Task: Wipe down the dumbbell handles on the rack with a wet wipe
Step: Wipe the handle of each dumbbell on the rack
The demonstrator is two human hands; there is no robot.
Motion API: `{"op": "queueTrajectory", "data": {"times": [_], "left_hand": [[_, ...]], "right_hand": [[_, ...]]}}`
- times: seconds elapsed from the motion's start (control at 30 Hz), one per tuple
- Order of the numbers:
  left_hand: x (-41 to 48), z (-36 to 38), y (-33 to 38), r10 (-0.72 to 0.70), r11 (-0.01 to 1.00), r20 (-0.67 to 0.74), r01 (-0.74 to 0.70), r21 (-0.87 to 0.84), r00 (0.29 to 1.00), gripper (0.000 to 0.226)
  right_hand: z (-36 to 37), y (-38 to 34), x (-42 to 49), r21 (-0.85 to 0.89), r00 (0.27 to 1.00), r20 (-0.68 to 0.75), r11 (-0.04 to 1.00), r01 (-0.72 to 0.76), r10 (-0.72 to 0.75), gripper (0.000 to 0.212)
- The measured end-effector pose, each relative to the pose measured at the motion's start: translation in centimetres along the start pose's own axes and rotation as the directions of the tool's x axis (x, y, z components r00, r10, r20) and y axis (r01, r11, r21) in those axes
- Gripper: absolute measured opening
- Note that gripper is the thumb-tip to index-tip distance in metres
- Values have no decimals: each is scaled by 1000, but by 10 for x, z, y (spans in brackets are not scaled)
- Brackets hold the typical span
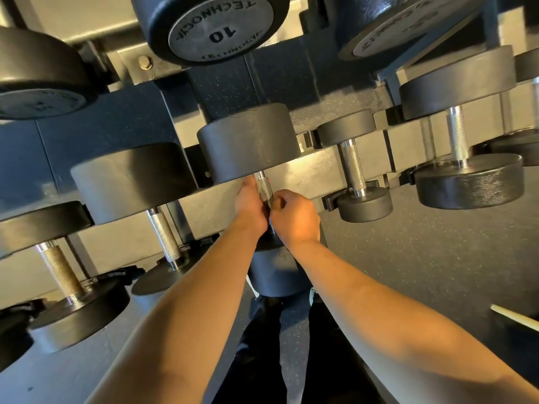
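Note:
The middle dumbbell on the rack has a knurled steel handle [264, 189] between a large black upper head [248, 141] and a lower head [275, 275]. My left hand [250, 201] grips the handle from the left, thumb lying along the steel. My right hand [295, 217] is curled against the handle's lower part from the right. Only a thin pale sliver of the wet wipe [270, 221] shows between the two hands; the rest is hidden under my fingers.
More dumbbells fill the rack: handles at left [166, 237], far left [62, 271], right [353, 164] and far right [457, 135]. A "10" dumbbell [217, 27] hangs overhead on the tier above. Speckled dark floor [423, 258] lies right; a pale stick [514, 317] pokes in.

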State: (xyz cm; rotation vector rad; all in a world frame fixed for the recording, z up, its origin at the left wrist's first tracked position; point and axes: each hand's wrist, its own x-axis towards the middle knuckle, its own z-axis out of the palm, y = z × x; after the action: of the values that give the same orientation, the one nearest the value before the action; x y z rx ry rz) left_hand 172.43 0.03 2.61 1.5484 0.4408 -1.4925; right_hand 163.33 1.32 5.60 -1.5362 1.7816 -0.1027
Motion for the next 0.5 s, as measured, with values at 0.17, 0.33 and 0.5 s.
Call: {"op": "queueTrajectory", "data": {"times": [0.17, 0.33, 0.5], "left_hand": [[3, -3, -5, 51, 974, 4, -51, 219, 999, 45], [8, -24, -22, 35, 926, 25, -42, 374, 999, 59], [-2, -19, -17, 34, 930, -21, -24, 367, 999, 40]], "right_hand": [[-1, 0, 0, 27, 1000, 18, 1000, -7, 6, 20], [-2, -1, -1, 25, 1000, 20, 1000, -10, 10, 19], [-3, -2, -2, 35, 999, 37, 999, -20, 19, 19]]}}
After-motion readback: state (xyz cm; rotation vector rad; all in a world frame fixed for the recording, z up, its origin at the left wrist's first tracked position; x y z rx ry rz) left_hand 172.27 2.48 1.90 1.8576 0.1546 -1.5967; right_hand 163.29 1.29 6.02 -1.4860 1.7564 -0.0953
